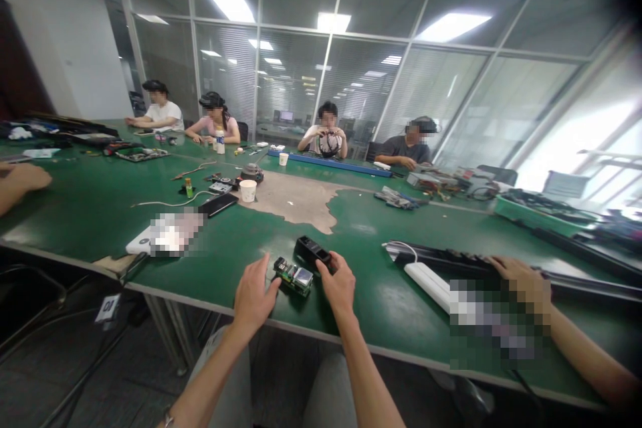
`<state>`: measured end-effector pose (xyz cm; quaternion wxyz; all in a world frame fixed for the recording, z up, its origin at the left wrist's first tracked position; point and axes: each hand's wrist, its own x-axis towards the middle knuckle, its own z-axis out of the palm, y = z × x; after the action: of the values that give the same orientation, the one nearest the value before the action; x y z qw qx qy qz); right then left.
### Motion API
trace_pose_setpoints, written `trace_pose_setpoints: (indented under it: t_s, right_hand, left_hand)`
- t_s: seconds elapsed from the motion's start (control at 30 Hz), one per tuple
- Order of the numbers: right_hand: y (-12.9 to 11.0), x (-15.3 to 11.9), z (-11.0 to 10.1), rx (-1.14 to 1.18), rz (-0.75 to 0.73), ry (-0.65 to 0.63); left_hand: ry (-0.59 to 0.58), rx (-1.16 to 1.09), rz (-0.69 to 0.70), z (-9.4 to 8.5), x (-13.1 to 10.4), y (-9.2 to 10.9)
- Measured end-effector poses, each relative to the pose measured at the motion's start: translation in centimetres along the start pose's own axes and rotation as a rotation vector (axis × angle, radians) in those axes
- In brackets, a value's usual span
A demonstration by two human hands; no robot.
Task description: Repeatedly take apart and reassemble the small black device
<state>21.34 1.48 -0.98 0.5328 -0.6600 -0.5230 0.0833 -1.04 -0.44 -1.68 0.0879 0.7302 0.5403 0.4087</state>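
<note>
On the green table, a small green circuit board module (295, 276) with a silvery block lies just in front of me. My left hand (255, 294) is beside its left end, thumb and fingers apart; whether the thumb touches the board I cannot tell. Right behind the board lies a black plastic case (311, 251), long and boxy. My right hand (338, 283) has its thumb and fingers closed on the near right end of this case.
A white power strip (426, 286) and long black parts lie to my right, by another person's hand (524, 281). Further off stand a paper cup (247, 190), a black phone (219, 204) and a green bin (542, 217). Another person's hand (25, 180) rests at far left.
</note>
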Motion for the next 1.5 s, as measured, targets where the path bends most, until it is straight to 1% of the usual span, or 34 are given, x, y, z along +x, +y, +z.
trace_pose_setpoints:
  t_s: [0.1, 0.17, 0.3, 0.47, 0.57, 0.67, 0.8, 0.87, 1.0, 1.1, 1.23, 1.37, 1.5]
  right_hand:
    - [0.4, -0.3, 0.0, -0.081, -0.046, -0.015]
    - [0.5, -0.5, 0.1, -0.106, -0.077, 0.001]
    - [0.7, -0.7, 0.1, -0.121, -0.095, 0.020]
    - [0.4, -0.6, -0.1, -0.183, -0.116, -0.022]
    - [-0.2, -0.7, -0.3, -0.182, -0.119, -0.026]
    - [-1.0, -0.7, -0.8, -0.103, -0.060, 0.000]
    - [-2.5, -0.8, -1.8, 0.128, 0.065, 0.008]
    - [-3.4, -1.0, -2.3, 0.188, 0.082, -0.023]
    - [-4.7, -2.1, -2.7, 0.213, 0.070, -0.131]
    - [-5.2, -3.0, -2.6, 0.189, 0.054, -0.172]
    - [-5.6, -3.8, -2.3, 0.138, -0.002, -0.172]
    - [-6.3, -4.0, -2.3, -0.018, -0.086, -0.144]
    - [-6.5, -4.4, -2.2, -0.153, -0.151, -0.148]
  left_hand:
    - [0.010, 0.028, -0.039, 0.1, 0.1, 0.2]
    - [0.008, 0.049, -0.061, 0.2, 0.2, 0.4]
    - [-0.024, 0.098, -0.063, 0.3, 0.5, 0.5]
    - [-0.110, 0.162, -0.054, -0.1, 1.9, 0.4]
    - [-0.171, 0.207, -0.008, -0.5, 2.9, 0.4]
    - [-0.220, 0.195, 0.058, -0.6, 3.3, 0.3]
    - [-0.221, 0.124, 0.139, -0.5, 2.8, -0.3]
    - [-0.215, 0.083, 0.158, -0.5, 2.5, -0.7]
    - [-0.201, 0.036, 0.156, -0.7, 2.3, -1.3]
    - [-0.194, 0.004, 0.148, -0.8, 2.4, -1.3]
    - [-0.190, -0.024, 0.152, -1.0, 2.5, -1.1]
    - [-0.198, -0.040, 0.161, -1.3, 2.5, -0.9]
    - [-0.198, -0.055, 0.168, -1.1, 2.5, -1.0]
